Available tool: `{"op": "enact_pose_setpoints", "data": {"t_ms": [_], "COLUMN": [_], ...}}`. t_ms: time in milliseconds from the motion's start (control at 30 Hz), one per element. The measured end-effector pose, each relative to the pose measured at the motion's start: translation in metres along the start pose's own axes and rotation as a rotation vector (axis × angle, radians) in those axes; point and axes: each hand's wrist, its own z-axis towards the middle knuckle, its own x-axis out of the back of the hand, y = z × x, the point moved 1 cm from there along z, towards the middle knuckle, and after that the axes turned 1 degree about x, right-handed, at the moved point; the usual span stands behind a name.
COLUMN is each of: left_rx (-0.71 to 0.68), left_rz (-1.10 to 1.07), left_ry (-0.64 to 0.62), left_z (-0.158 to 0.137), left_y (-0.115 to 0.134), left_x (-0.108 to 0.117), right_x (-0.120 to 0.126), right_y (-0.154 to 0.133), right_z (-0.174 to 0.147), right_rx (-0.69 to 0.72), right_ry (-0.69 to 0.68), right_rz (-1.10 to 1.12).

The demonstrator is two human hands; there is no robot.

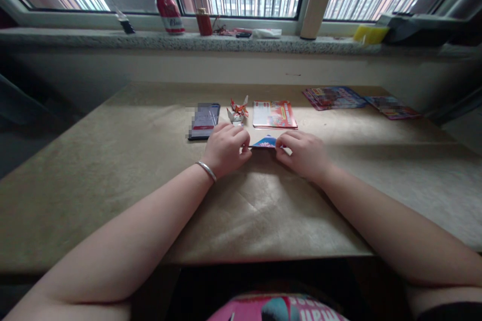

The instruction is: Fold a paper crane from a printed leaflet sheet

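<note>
Pinching folded paper point(265, 142) between left hand point(228, 147) and right hand point(303, 153), possibly risking a skewed crease by tugging unevenly.

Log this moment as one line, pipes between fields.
left hand: pinching blue paper, left end | right hand: pinching right end | nearby: phone, origami, red-white sheets

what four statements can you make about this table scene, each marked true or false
1. The left hand and right hand pinch opposite ends of the folded blue paper. True.
2. The phone lies left of the orange-and-white sheets. True.
3. No bracelet is worn. False: a silver bracelet sits just behind the left hand.
4. No can is in view. False: a red-and-white can stands on the windowsill.
</note>
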Motion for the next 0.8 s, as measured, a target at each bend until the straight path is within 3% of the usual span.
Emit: {"op": "enact_pose_setpoints", "data": {"t_ms": [533, 800], "left_rx": [0.026, 0.055], "left_rz": [0.027, -0.002], "left_ry": [-0.069, -0.134], "left_z": [-0.002, -0.002], "left_y": [-0.023, -0.023], "left_x": [0.007, 0.008], "right_x": [0.003, 0.002], "right_y": [0.01, 0.011], "right_z": [-0.003, -0.004], "right_rx": [-0.038, -0.006], "right_ry": [-0.024, -0.062], "right_rz": [0.024, 0.03]}}
